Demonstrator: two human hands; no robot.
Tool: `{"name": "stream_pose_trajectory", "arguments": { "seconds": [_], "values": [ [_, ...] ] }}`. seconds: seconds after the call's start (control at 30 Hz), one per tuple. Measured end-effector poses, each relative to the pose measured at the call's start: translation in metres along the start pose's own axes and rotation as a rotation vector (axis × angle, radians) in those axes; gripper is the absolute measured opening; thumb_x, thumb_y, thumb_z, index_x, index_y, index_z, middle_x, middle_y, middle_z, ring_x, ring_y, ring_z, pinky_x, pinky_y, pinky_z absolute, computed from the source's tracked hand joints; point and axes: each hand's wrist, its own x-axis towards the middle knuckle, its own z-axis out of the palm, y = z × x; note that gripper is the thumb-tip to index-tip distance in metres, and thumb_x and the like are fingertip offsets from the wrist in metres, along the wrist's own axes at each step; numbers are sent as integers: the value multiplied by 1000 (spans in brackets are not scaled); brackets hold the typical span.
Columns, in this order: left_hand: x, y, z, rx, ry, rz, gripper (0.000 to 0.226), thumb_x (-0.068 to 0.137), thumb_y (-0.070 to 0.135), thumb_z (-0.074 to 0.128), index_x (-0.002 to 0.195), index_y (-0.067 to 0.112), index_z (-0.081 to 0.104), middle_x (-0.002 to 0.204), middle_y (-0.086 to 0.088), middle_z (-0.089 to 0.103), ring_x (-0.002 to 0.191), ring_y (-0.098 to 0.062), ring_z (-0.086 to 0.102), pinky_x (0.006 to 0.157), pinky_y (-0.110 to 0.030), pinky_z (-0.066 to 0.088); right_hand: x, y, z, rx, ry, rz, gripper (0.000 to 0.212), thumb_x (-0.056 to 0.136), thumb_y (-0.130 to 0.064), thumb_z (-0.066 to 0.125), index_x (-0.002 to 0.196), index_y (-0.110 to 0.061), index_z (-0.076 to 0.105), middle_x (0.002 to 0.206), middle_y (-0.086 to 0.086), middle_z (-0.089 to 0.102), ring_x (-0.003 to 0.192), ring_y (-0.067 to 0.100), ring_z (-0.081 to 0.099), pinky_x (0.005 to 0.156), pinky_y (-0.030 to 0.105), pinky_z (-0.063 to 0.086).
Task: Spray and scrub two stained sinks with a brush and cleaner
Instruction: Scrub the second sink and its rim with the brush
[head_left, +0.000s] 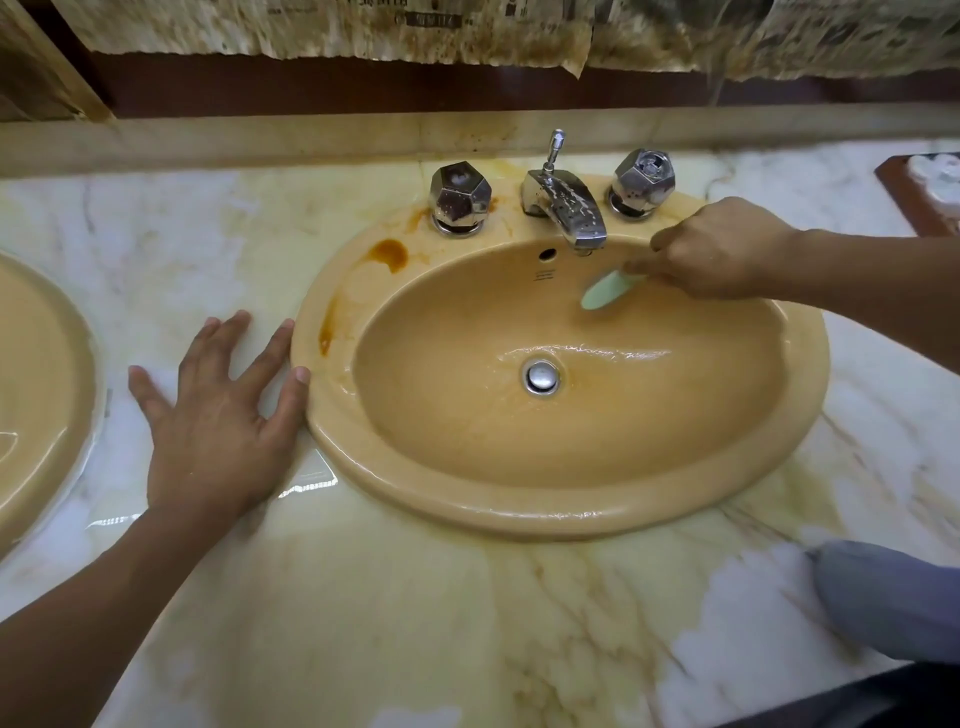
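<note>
1. At the left edge of the frame, part of a second tan sink (47, 389) sits in the marble countertop (415, 623).
2. In the lower left, the left hand (218, 415) lies flat on the countertop with its fingers straight and spread, holding nothing. Its thumb tip touches the rim of the middle sink (519, 512).
3. A brown stain (389, 253) marks that sink's upper-left rim, with a thinner streak below it.
4. On the back rim, the faucet (569, 205) stands between 2 chrome knobs, the left knob (460, 200) and the right knob (642, 182).
5. The drain (541, 376) sits at the basin's bottom, with wet glints just above it.
6. The pale green brush (608, 288), which is blurred, rests against the basin's back wall, just below and right of the spout.
7. At centre right, the right hand (722, 257) has its fingers curled tight around the brush's handle.
8. Blue-grey fabric (893, 597) fills the lower right corner, and a dark tray (924, 187) shows at the upper right edge.
</note>
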Motion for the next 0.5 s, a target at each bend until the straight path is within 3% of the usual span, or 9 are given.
{"name": "stream_pose_trajectory", "arguments": {
  "seconds": [0.07, 0.17, 0.2, 0.3, 0.33, 0.4, 0.47, 0.5],
  "values": [
    [0, -1, 0, -4, 6, 2, 60, 103, 66, 18, 158, 45, 31, 166, 4, 23, 156, -10, 7, 119, -66, -2, 0, -2, 0, -76, 28, -32, 43, 103, -44, 42, 145, -45, 51, 103, -3, 68, 85, 29, 67, 58, 29, 38],
    [0, 0, 0, -14, 8, -3, 60, 102, 66, 19, 157, 45, 33, 166, 4, 24, 156, -10, 7, 119, -66, -3, -9, -8, -8, -48, -129, -20, 39, 103, -37, 46, 141, -43, 56, 112, 0, 70, 97, 30, 67, 66, 29, 44],
    [0, 0, 0, -14, 7, -5, 60, 102, 66, 19, 157, 45, 33, 165, 4, 24, 156, -9, 6, 119, -66, -4, -10, -8, -7, -26, -57, -36, 39, 103, -31, 49, 140, -36, 58, 104, 2, 70, 90, 32, 68, 62, 31, 47],
    [0, 0, 0, -2, 3, -8, 61, 102, 67, 17, 157, 46, 31, 165, 5, 23, 156, -9, 6, 120, -66, -3, 2, -4, 5, -53, 390, -155, 48, 92, -5, 49, 138, -17, 60, 75, 11, 56, 58, 35, 58, 43, 32, 44],
    [0, 0, 0, 2, 1, -6, 61, 102, 67, 16, 157, 46, 31, 165, 5, 23, 156, -9, 6, 120, -66, -3, 4, -4, 1, -70, 398, -153, 53, 88, -3, 46, 138, -14, 61, 73, 11, 55, 56, 34, 57, 42, 30, 41],
    [0, -1, 0, -1, 2, -3, 61, 102, 68, 16, 157, 46, 31, 166, 5, 23, 156, -8, 5, 120, -66, -3, -3, 0, -6, -148, 208, -159, 56, 90, -15, 39, 141, -24, 59, 83, 7, 63, 66, 32, 63, 46, 29, 39],
    [0, -2, 1, -6, 5, 2, 61, 102, 68, 16, 157, 46, 31, 166, 5, 24, 156, -9, 6, 119, -67, -3, -18, 7, -9, -197, -97, -93, 45, 101, -36, 33, 141, -43, 55, 106, 0, 68, 91, 27, 68, 63, 29, 49],
    [0, -2, 2, -2, 9, 7, 61, 103, 67, 16, 157, 45, 32, 166, 4, 24, 156, -10, 7, 119, -67, -2, -27, 13, -14, -147, -149, -98, 41, 103, -45, 35, 140, -50, 52, 116, -3, 67, 100, 25, 67, 72, 28, 50]
  ]
}}
